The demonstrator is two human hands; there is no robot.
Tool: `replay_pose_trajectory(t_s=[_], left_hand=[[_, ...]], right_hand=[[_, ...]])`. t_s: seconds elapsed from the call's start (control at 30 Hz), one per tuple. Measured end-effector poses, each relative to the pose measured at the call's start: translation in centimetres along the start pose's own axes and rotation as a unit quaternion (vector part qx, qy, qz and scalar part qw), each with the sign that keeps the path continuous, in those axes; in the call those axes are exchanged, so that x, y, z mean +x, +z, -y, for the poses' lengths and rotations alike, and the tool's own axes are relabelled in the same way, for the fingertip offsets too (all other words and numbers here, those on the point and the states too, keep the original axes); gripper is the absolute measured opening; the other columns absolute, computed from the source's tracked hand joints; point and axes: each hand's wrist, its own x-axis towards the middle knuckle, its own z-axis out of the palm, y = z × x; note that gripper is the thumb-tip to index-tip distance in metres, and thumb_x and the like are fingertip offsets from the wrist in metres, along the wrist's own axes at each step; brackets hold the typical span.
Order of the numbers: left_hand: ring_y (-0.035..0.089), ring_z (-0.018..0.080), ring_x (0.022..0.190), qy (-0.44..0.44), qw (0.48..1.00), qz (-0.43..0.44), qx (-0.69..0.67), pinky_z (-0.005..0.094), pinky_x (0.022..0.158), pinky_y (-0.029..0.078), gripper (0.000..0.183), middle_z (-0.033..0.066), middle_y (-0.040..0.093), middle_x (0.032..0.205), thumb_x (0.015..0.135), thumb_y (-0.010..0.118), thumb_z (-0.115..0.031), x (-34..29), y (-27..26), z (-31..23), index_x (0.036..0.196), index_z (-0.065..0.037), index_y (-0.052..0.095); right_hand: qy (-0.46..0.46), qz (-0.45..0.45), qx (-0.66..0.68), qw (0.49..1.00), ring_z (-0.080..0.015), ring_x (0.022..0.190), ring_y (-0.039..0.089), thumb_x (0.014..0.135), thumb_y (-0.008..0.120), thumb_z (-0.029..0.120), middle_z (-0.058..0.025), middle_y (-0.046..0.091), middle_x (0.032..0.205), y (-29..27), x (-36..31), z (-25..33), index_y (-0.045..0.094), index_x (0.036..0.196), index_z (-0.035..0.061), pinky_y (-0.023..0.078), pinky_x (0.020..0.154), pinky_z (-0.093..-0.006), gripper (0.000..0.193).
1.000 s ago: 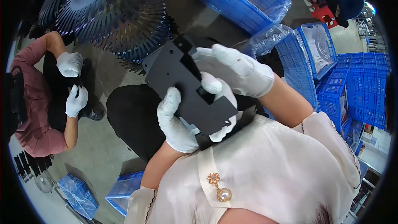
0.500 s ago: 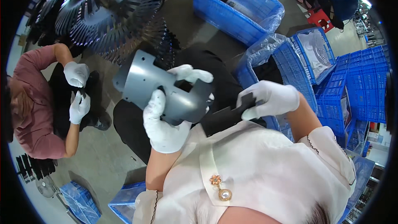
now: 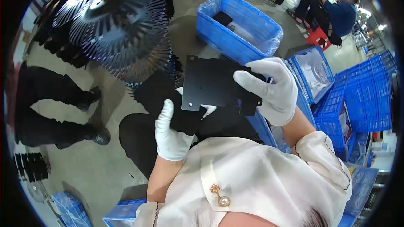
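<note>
My left hand (image 3: 171, 136), in a white glove, is closed on a matte black plate (image 3: 162, 94) with uneven edges. White glove fingertips also show behind and below a second piece, a thin dark metal plate (image 3: 212, 84) with small holes and notched edges. My right hand (image 3: 273, 90), gloved in white too, grips that plate at its right end, thumb on the face towards me. The two plates overlap in front of my lap, and the dark metal one hides part of the black one.
Ahead stands a lined blue crate (image 3: 240, 25) holding a dark piece. Blue crates (image 3: 366, 94) are stacked at right. A rack of fanned metal strips (image 3: 118, 29) rises at upper left. A co-worker's legs (image 3: 54, 105) are at left; another person (image 3: 341, 12) sits at upper right.
The grey curved sheet in my left hand no longer shows; a black face does. My right hand has risen, bringing a dark plate across to the left hand. The left co-worker's upper body has left view.
</note>
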Motion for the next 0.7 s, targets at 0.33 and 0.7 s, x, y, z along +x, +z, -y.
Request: replay_pose_trajectory(t_s=[0.33, 0.7], left_hand=[[0.062, 0.0294, 0.117, 0.068, 0.991, -0.067, 0.090, 0.0464, 0.102, 0.049, 0.049, 0.0154, 0.063, 0.127, 0.097, 0.059, -0.034, -1.2, -1.1, -1.1, 0.132, 0.000, 0.056], [0.063, 0.0346, 0.114, 0.059, 0.995, -0.068, 0.037, 0.0511, 0.099, 0.052, 0.044, 0.0170, 0.062, 0.125, 0.094, 0.059, -0.017, -2.0, -1.7, -1.9, 0.133, 0.001, 0.051]], right_hand=[[-0.123, -0.001, 0.015, 0.992, -0.0284, 0.088, 0.056, 0.062, 0.065, 0.012, -0.0122, 0.060, 0.117, 2.8, 2.4, -0.2, 0.073, 0.114, 0.0106, 0.045, 0.073, -0.0397, 0.052], [-0.058, 0.028, 0.037, 0.997, -0.0270, 0.091, 0.058, 0.069, 0.068, 0.013, -0.0078, 0.062, 0.111, 4.1, 4.7, 0.9, 0.071, 0.117, 0.0120, 0.048, 0.079, -0.0366, 0.048]])
